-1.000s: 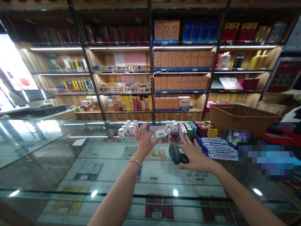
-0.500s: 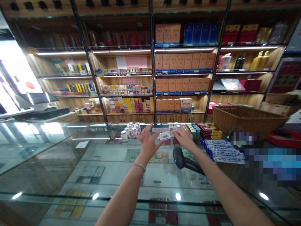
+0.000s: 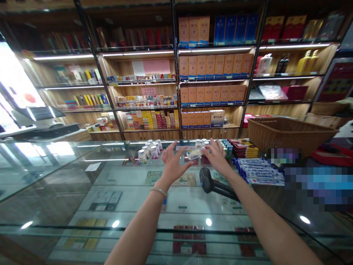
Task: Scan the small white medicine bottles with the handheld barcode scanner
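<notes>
My right hand [image 3: 218,158] pinches the right end of a small clear plastic bottle [image 3: 194,153] with pale contents and a coloured label. The bottle lies on its side just above the glass counter. To its left, my left hand [image 3: 174,163] has thumb and fingers spread, apart from the bottle. A cluster of small white-capped bottles [image 3: 149,151] stands beyond my left hand. More white-capped bottles [image 3: 200,142] are behind the held one, partly hidden by my right hand. Below my hands lies a black barcode scanner [image 3: 207,180].
Blue-and-white packets [image 3: 259,171], red-and-yellow packs [image 3: 246,148] and a wicker basket [image 3: 292,132] occupy the counter's right side. A white paper [image 3: 93,167] lies left on the glass counter [image 3: 132,224]. Shelves with orange boxes [image 3: 215,68] stand behind.
The bottle has turned in my right hand, so another side of it shows. My left hand stays spread beside it. The view has shifted slightly.
</notes>
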The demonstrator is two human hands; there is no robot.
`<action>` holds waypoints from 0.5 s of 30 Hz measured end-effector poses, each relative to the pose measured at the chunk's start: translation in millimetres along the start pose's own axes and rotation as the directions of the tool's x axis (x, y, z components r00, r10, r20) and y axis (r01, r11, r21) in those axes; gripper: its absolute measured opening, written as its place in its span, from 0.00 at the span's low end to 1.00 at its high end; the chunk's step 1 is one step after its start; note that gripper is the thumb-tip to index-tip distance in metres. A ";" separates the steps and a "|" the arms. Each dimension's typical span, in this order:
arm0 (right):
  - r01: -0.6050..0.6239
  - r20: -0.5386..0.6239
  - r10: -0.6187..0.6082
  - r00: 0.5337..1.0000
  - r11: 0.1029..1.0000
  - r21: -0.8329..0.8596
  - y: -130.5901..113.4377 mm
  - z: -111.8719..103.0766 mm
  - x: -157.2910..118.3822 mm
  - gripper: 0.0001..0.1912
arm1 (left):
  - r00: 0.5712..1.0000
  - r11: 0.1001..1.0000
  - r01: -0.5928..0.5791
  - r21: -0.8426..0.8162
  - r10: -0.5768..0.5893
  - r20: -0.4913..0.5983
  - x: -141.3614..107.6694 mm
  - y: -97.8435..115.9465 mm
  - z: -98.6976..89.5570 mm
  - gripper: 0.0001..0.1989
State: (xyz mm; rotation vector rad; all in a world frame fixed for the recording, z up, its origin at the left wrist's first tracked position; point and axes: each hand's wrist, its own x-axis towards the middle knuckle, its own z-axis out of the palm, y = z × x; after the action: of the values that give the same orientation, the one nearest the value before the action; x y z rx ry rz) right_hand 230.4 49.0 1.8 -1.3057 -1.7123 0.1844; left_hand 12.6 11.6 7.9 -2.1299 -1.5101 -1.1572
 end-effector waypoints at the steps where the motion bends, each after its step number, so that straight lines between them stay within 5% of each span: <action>1: 0.020 -0.005 -0.020 1.000 1.000 0.002 0.8 -1.1 -0.9 0.22 | 1.000 1.000 0.006 -0.009 -0.006 0.005 0.5 0.0 -0.1 0.30; 8: 0.105 0.047 -0.105 0.993 0.994 0.016 1.6 -5.3 -4.7 0.22 | 0.999 0.997 0.008 -0.070 -0.005 0.036 1.3 -2.3 3.0 0.16; 15: 0.111 -0.020 -0.111 0.994 0.993 0.031 0.2 -5.2 -6.2 0.24 | 1.000 0.993 -0.014 -0.115 0.012 -0.026 0.5 3.5 5.3 0.16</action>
State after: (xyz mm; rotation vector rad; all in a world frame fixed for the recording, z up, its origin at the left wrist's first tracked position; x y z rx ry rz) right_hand 234.2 42.0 1.0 -1.1816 -1.7541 0.1343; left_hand 18.1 13.8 5.7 -2.1861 -1.4491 -1.2908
